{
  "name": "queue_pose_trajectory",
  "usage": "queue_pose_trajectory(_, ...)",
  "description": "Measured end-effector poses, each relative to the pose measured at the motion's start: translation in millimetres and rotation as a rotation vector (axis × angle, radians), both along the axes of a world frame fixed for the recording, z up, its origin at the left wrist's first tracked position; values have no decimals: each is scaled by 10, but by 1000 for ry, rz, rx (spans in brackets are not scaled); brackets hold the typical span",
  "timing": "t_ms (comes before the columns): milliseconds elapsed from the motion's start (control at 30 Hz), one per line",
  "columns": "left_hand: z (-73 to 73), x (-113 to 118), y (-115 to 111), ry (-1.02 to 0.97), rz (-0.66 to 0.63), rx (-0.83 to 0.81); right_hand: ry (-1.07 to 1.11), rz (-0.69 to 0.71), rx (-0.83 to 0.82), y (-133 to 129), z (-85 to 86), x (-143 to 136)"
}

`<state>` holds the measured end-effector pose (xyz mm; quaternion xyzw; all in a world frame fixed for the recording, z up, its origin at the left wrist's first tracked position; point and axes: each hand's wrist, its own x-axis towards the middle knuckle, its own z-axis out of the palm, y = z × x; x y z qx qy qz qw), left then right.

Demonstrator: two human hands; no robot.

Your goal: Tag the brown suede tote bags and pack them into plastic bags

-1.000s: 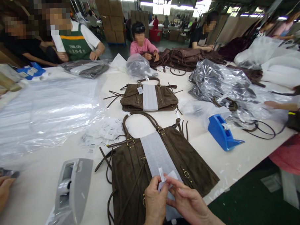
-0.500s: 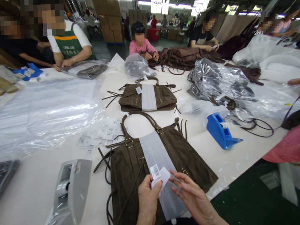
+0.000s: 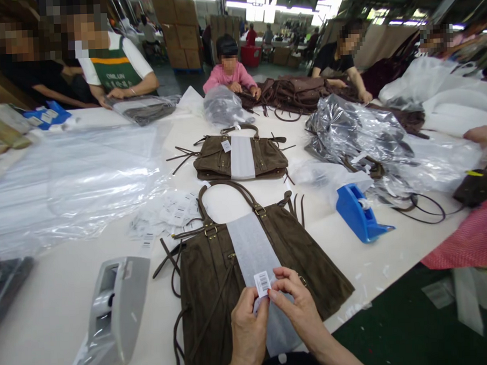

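Two hands of mine meet over the near bag (image 3: 211,291): my left hand (image 3: 249,325) pinches a small barcode label (image 3: 262,284) between thumb and fingers, and my right hand (image 3: 295,301) pinches its lower right edge. The bag lies on the table (image 3: 63,298), a pale strip (image 3: 250,247) across it. Beyond sits a smaller brown bag (image 3: 210,158); farther off, a person in pink (image 3: 233,75) handles dark brown material (image 3: 300,91).

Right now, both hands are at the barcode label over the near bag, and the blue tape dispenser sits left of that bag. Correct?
Wrong side: the head view shows the blue tape dispenser right of the near bag. The left hand and right hand are indeed at the barcode label over it.
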<state>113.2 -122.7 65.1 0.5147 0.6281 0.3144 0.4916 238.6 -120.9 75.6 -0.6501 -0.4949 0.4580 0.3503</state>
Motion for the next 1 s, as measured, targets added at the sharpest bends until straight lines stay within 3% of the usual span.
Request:
queue_pose_trajectory(100, -22, 4, 6, 43, 4, 22, 24, -24, -17, -22, -22, -54)
queue_pose_trajectory(300, -127, -77, 42, 23, 41, -47, -4, -17, 133, -26, 55, -44)
queue_pose_trajectory(467, -222, -169, 42, -359, 147, -309, 258, -129, -15, 68, 9, 101)
queue_pose_trajectory(633, -181, -155, 9, -645, 176, -394, 478, -190, -112, 70, -165, 15)
queue_pose_trajectory(767, -144, -141, 5, -615, 156, -403, 535, -251, -145, 60, -216, -74)
queue_pose_trajectory(1000, -125, -168, 7, -512, 150, -462, 537, -223, -133, 63, -222, -103)
